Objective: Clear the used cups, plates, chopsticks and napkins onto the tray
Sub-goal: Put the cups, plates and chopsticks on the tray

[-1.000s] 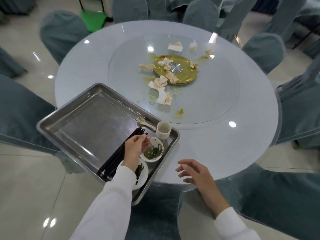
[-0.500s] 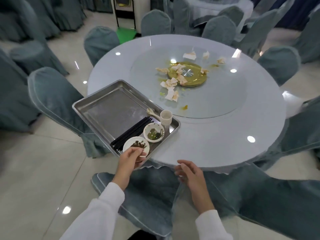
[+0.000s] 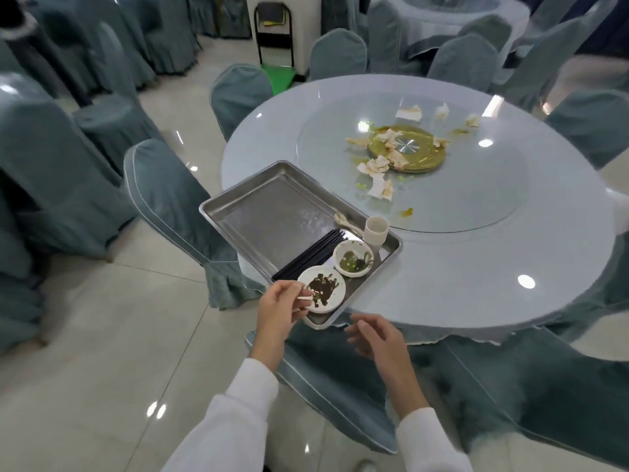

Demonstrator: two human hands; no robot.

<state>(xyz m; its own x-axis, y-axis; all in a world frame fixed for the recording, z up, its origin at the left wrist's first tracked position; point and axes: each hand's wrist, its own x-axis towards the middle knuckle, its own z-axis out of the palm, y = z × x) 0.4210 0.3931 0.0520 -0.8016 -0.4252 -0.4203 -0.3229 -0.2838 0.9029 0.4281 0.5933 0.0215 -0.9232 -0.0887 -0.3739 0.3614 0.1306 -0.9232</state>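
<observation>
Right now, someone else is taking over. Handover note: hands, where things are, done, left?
Left hand: fingers pinch the near rim of the soiled white plate on the steel tray.
Right hand: open, holds nothing, hovering off the tray's near corner.
Done: black chopsticks, dirty white bowl, stacked white cups and white spoon sit in the tray.
Left: stained crumpled napkins scattered on the glass turntable.
</observation>
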